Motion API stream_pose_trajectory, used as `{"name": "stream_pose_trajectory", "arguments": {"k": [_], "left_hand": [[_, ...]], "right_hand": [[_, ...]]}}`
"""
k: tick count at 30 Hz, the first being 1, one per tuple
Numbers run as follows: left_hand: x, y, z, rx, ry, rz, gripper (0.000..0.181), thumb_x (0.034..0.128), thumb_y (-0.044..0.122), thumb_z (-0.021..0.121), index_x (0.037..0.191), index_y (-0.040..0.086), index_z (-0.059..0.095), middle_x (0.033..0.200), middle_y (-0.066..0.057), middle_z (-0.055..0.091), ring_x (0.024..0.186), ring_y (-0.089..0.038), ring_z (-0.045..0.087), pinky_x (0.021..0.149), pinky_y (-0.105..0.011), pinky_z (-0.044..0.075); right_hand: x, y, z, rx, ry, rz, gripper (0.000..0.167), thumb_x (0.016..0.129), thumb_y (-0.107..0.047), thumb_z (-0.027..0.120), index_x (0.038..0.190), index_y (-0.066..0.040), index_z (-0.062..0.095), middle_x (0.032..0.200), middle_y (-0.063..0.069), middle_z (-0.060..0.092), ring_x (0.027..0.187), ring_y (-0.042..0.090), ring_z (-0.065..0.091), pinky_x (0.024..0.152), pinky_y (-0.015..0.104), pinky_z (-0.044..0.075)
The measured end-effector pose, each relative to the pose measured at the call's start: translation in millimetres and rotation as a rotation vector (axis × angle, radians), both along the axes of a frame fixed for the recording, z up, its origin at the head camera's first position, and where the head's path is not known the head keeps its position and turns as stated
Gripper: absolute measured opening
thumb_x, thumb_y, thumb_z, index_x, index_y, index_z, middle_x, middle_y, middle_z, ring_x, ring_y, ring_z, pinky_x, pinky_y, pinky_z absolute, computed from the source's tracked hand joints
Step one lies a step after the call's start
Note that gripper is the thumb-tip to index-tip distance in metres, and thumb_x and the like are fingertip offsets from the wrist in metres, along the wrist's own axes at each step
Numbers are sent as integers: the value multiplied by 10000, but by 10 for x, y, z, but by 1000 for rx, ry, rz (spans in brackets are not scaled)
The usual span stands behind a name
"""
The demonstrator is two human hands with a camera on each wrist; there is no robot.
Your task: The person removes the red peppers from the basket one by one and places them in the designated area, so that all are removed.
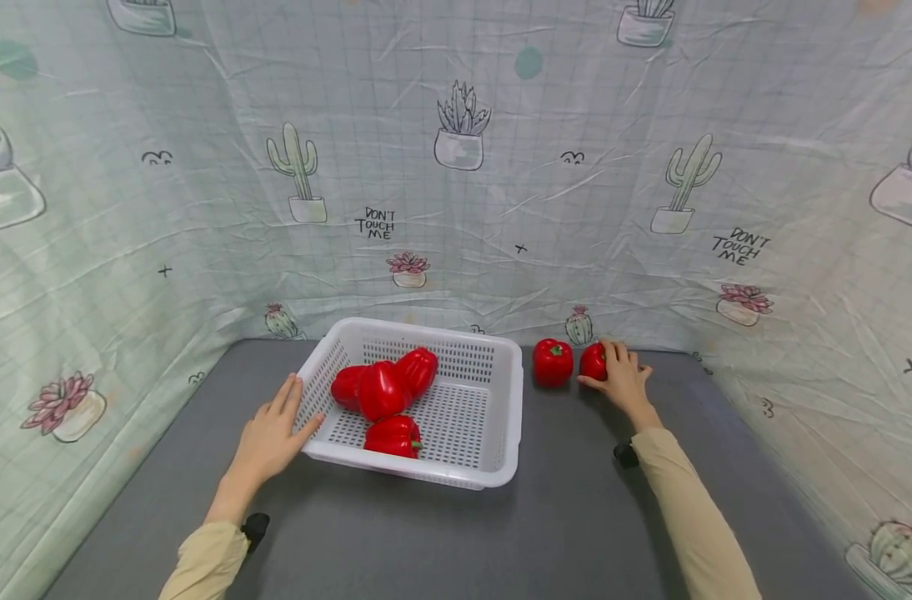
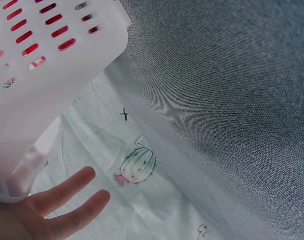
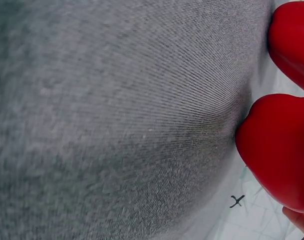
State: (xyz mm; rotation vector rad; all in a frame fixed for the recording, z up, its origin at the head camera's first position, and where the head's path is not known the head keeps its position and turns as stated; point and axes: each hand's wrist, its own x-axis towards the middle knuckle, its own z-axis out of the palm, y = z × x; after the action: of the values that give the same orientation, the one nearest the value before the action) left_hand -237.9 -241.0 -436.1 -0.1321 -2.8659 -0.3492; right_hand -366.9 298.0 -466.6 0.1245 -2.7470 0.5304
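Note:
A white plastic basket [image 1: 504,417] with slotted walls holds several red bell peppers [image 1: 382,392]. My left hand [image 1: 270,437] rests at its left rim, fingers extended, thumb by the near corner. Two straight fingers [image 2: 81,215] show beyond the basket wall [image 2: 77,75] in the left wrist view. Over on the right, my right hand [image 1: 623,375] grips a red bell pepper [image 1: 593,362] standing on the table, thumb on the near side and fingers over it. The right wrist view shows this pepper [image 3: 279,150] large, with one fingertip [image 3: 297,219] at its edge; the other fingers are hidden.
Another red bell pepper [image 1: 553,363], green stem up, stands between the basket and the held pepper. The dark grey table [image 1: 456,542] meets a printed cloth backdrop [image 1: 546,233] just behind them. Cloth also hangs at both sides.

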Motion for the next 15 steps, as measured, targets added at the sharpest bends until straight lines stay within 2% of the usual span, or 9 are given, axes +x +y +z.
{"name": "stream_pose_trajectory", "arguments": {"k": [7, 15], "left_hand": [[0, 1, -3, 6, 5, -3, 732, 867, 409, 481, 1384, -42, 229, 1431, -258, 232, 1096, -516, 425, 835, -622, 375], [0, -2, -6, 23, 15, -7, 728, 868, 412, 478, 1382, -43, 236, 1429, -258, 238, 1089, -513, 433, 837, -617, 378]], "right_hand": [[-60, -27, -1, 4, -2, 13, 829, 707, -405, 718, 1327, -27, 319, 1259, 242, 357, 1100, 468, 321, 791, 691, 184], [-72, -72, 53, 27, -55, 30, 835, 714, -434, 701, 1332, -32, 311, 1299, 248, 343, 1130, 487, 306, 805, 700, 174]]}}
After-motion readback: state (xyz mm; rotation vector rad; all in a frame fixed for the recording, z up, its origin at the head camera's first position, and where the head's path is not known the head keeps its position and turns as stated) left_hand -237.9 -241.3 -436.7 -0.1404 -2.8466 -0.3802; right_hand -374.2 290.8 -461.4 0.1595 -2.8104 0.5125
